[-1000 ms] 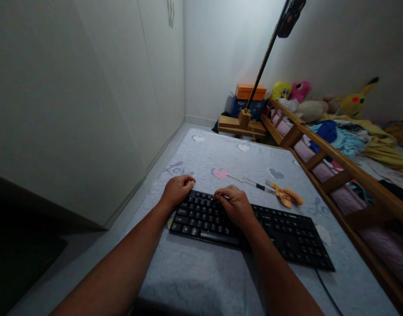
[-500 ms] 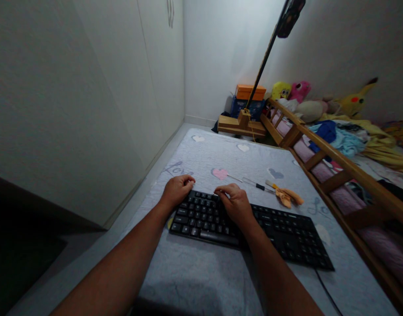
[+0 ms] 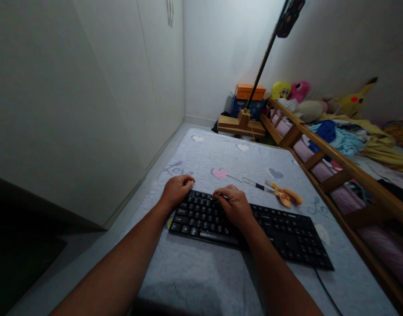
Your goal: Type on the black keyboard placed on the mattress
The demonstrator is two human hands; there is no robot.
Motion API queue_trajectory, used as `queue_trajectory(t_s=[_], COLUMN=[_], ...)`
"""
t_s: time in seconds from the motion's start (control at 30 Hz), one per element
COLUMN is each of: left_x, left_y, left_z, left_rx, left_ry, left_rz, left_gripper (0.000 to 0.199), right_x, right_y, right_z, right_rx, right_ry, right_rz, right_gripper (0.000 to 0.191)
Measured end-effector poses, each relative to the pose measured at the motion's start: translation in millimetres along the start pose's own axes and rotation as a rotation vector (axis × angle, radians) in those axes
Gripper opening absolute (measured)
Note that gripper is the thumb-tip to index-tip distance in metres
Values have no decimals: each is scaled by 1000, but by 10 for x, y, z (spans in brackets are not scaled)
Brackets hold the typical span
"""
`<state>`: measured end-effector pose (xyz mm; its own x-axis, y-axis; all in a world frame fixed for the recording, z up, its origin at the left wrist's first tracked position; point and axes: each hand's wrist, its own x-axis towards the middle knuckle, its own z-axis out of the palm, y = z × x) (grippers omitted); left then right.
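Note:
A black keyboard (image 3: 204,215) lies at a slant on the pale cloth-covered surface (image 3: 201,153), its cable running off the lower right corner. My left hand (image 3: 178,189) rests at its upper left corner, fingers curled together; what they hold, if anything, is hidden. Over the top key rows, left of the keyboard's middle, is my right hand (image 3: 232,201), thumb and fingertips pinched close together; anything between them is too small to make out. Beyond the keyboard lie a thin tool with a black grip (image 3: 260,187), a yellow-handled brush (image 3: 271,184) and a crumpled orange cloth (image 3: 289,197).
A wooden bed rail (image 3: 333,162) runs along the right, with clothes and plush toys behind it. A wooden stand (image 3: 241,124) with a black pole and an orange box (image 3: 250,91) are beyond the far edge. A white wardrobe (image 3: 122,79) fills the left.
My right hand's fingertips have shifted very slightly left over the top key rows. My left hand and the keyboard look the same.

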<state>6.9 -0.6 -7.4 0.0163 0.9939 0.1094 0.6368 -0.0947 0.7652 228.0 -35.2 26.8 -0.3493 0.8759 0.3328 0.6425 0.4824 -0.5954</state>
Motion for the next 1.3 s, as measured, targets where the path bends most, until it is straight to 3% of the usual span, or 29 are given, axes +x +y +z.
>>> queue_trajectory(t_s=[0.37,0.73,1.3], left_x=[7,5,6], left_y=[-35,-9,-37], left_z=[13,0,10], left_rx=[-9,-7,-3], left_ry=[1,1,3], left_rz=[6,5,8], left_gripper=[28,29,29], right_x=[-39,-11,-43], right_y=[59,2,111], right_z=[-113,0,-104], right_rx=[-6,-5,-15], right_ry=[-3,-1,36], right_rz=[21,-11,33], right_gripper=[16,16,16])
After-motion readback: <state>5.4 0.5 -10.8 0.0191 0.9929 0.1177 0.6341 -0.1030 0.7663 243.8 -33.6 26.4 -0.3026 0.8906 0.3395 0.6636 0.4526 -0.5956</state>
